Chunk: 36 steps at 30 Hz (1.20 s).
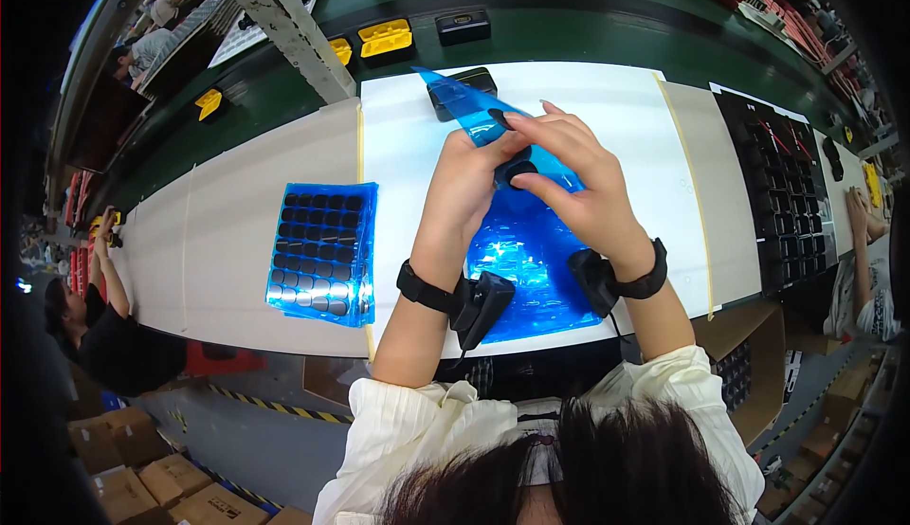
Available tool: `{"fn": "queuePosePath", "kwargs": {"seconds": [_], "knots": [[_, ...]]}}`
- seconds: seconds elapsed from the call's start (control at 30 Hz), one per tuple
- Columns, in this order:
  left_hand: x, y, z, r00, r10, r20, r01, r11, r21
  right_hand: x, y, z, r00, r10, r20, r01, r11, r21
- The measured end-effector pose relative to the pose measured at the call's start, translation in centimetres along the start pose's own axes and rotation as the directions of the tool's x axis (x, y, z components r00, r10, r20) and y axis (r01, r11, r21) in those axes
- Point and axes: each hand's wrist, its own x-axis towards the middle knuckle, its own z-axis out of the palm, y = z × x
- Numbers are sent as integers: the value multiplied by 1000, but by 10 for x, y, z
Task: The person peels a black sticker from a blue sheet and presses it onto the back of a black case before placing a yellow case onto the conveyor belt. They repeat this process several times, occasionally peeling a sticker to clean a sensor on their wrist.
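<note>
My left hand (460,179) is closed on a translucent blue film sheet (453,99), which rises tilted above the white work surface. Beside it my right hand (588,170) has its index finger and thumb curled against the sheet. A small black pad (500,118) shows at the index fingertip, and another dark pad (519,171) sits by the thumb. Part of the grip is hidden by the fingers. Below both hands lie glossy blue film sheets (531,283). Left of them rests a stack of blue sheets bearing rows of black rounded pads (318,250).
A black case (479,78) stands behind the raised film. Yellow open cases (386,40) and a black case (463,27) sit on the green far surface. Black trays (787,193) lie at right. Co-workers' hands (102,226) appear at both sides; a metal post (284,27) rises far left.
</note>
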Motion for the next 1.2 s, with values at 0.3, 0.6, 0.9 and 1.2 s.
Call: {"fn": "queuePosePath", "kwargs": {"seconds": [0.3,0.6,0.9,1.2], "knots": [[-21,2,4,996,-67,57,85,894,-439,-4,5,2,990,-140,-21,139,990,-30],[-25,2,17,991,72,111,-46,974,-222,0,-17,-16,985,-164,46,170,965,-200],[-29,-13,-23,849,-479,221,270,754,599,4,-59,-69,962,-241,129,259,954,-148],[16,50,-38,972,139,191,-155,-234,960,29,-14,-109,947,-72,-314,0,975,-224]]}}
